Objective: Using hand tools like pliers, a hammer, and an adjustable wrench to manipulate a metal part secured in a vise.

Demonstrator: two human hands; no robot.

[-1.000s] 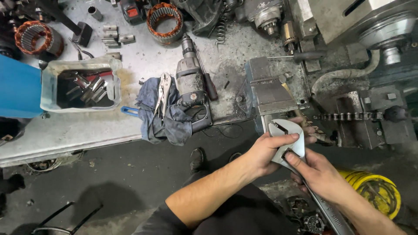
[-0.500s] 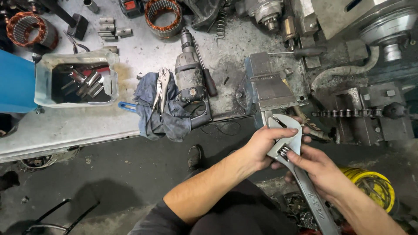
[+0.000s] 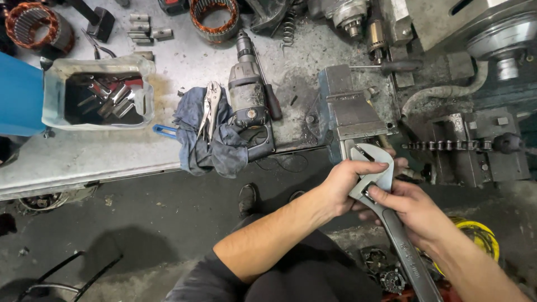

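Just in front of the grey steel bench vise (image 3: pixel 349 112), the left hand (image 3: pixel 347 182) grips the large grey adjustable wrench (image 3: pixel 386 212) by its head while the right hand (image 3: pixel 411 210) thumbs its adjuster, its mouth not yet on anything.

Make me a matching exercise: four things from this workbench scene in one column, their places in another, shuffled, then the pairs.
Things:
1. adjustable wrench
2. locking pliers
3. electric drill
4. plastic tub

Places:
A. on the blue rag
B. beside the blue box, with metal parts inside
C. held in both hands, left hand and right hand
D. lying on the bench between rag and vise

Pairs: 1-C, 2-A, 3-D, 4-B
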